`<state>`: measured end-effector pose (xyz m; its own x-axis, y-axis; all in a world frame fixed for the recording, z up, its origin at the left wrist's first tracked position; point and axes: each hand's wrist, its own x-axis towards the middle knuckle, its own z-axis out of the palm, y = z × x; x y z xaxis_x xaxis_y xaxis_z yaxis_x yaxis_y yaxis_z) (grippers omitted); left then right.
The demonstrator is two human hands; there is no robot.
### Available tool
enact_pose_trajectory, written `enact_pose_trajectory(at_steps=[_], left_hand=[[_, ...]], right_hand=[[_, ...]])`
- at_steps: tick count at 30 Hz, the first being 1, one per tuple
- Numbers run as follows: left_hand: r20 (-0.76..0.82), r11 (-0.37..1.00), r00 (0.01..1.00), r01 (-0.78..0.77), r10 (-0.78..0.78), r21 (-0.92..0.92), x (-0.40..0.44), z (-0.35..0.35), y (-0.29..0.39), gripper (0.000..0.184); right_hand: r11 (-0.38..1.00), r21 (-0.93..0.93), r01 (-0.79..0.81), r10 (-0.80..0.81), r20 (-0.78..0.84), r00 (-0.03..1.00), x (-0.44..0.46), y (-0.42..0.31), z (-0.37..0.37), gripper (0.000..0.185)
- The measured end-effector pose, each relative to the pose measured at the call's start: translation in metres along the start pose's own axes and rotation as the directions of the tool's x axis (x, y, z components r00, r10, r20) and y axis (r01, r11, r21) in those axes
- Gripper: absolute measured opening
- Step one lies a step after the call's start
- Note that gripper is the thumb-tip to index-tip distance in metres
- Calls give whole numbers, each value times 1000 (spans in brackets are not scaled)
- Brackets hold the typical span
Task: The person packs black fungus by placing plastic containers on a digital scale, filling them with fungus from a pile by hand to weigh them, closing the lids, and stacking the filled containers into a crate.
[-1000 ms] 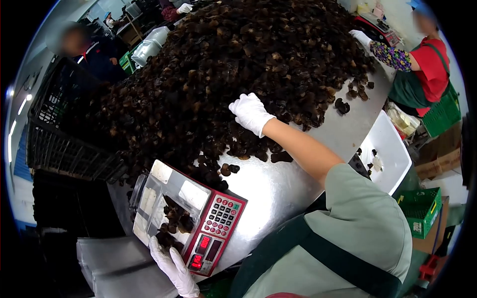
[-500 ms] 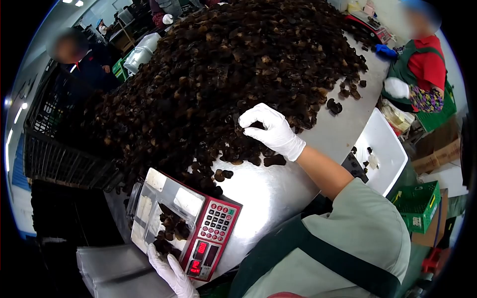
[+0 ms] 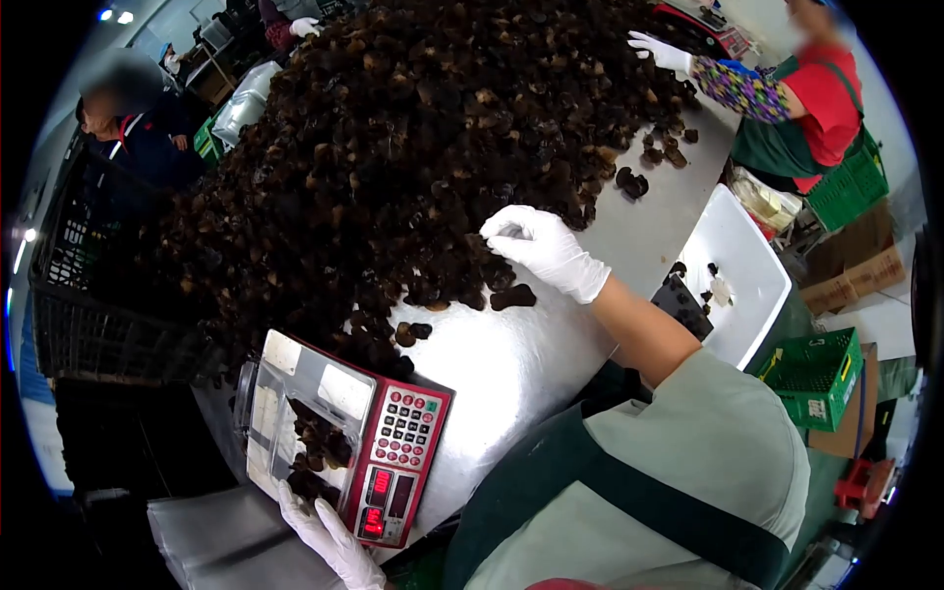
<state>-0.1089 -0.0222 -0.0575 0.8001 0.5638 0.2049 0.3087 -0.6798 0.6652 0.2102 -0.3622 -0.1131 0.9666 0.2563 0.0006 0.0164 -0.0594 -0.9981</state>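
My right hand (image 3: 547,252), in a white glove, is over the near edge of a large heap of dark brown mushroom-like pieces (image 3: 393,147). Its thumb and fingertips are pinched together; what lies between them is too small to make out. My left hand (image 3: 329,536), also gloved, has its fingers apart at the lower edge of a clear tray (image 3: 278,433) on a red scale (image 3: 405,433). Dark pieces (image 3: 320,440) lie in that tray. Red digits are lit on the scale's display.
A metal table (image 3: 492,364) bears the heap. Black crates (image 3: 108,329) stand left, plastic sheets (image 3: 221,536) lower left. At right are a white tub (image 3: 752,285), a green basket (image 3: 814,379) and a co-worker's gloved hand (image 3: 661,51). Another person (image 3: 147,147) stands upper left.
My right hand has moved lower against the heap, its fingers now in a pinch. My left hand stays by the tray. The co-worker's white-gloved hand has gone back over the heap. The view has shifted.
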Motion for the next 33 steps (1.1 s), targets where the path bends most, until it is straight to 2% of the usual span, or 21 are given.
enact_pose_trajectory(at_steps=[1, 2, 4, 7, 10, 12, 14, 16, 18, 20, 22, 24, 26, 28, 30, 31, 33], left_hand=[[-6, 1000, 1000, -5, 5, -9, 0, 0, -1, 54], [-14, 1000, 1000, -9, 9, -19, -1, 1, 0, 53], [-23, 1000, 1000, -1, 1, -11, -2, 2, 3, 53], [-27, 1000, 1000, 13, -13, 6, -1, 2, -2, 53], [-35, 1000, 999, -13, 12, -14, 1, 4, -5, 53], [-27, 1000, 1000, -15, 15, -7, 2, 3, -5, 53], [-28, 1000, 1000, -13, 13, -9, 3, 3, -7, 52], [-33, 1000, 999, 0, -1, -10, 1, 4, -7, 52], [-42, 995, 998, 37, -41, -93, 0, 6, -6, 52], [-23, 994, 999, 46, -49, -104, 0, 4, -4, 55], [-29, 996, 999, 16, -19, -92, 2, 5, -1, 55], [-30, 998, 999, 28, -30, -63, 1, 3, 9, 53], [-45, 994, 999, 17, -22, -110, 1, 3, 11, 54], [-31, 996, 999, -30, 32, 81, 2, -1, 5, 57], [-54, 996, 997, -44, 49, 80, 3, 1, 1, 60], [-65, 997, 997, -37, 42, 74, 3, 2, 1, 62], [-73, 998, 997, -36, 40, 55, 1, 4, 2, 67]], right_hand=[[979, -168, 112, -120, -39, 992, 2, 15, -5, 7], [813, -559, 163, -224, -42, 974, 0, 25, -13, 13], [749, -653, 113, -161, -15, 987, -2, 40, -17, 16], [765, -621, 171, -175, 55, 983, -6, 51, -9, 18], [726, -619, 300, -233, 189, 954, -6, 42, 19, 66], [502, -725, 471, -251, 400, 882, 5, 49, 42, 86], [369, -788, 494, -151, 473, 868, 8, 36, 68, 82], [259, -810, 527, -194, 491, 849, 20, 42, 85, 66], [345, -809, 475, -116, 466, 877, 31, 53, 94, 56], [331, -813, 478, -77, 482, 873, 42, 59, 100, 41], [484, -763, 427, -107, 433, 895, 54, 57, 95, 29], [578, -691, 434, -269, 341, 901, 61, 53, 92, 21], [645, -600, 473, -348, 321, 881, 64, 35, 95, 19], [679, -495, 541, -403, 365, 839, 64, 8, 109, 20], [818, -261, 513, -361, 461, 811, 48, -39, 135, 23], [802, -239, 548, -366, 528, 766, 36, -64, 151, 24], [731, -49, 680, -510, 623, 593, 21, -86, 189, 24]])
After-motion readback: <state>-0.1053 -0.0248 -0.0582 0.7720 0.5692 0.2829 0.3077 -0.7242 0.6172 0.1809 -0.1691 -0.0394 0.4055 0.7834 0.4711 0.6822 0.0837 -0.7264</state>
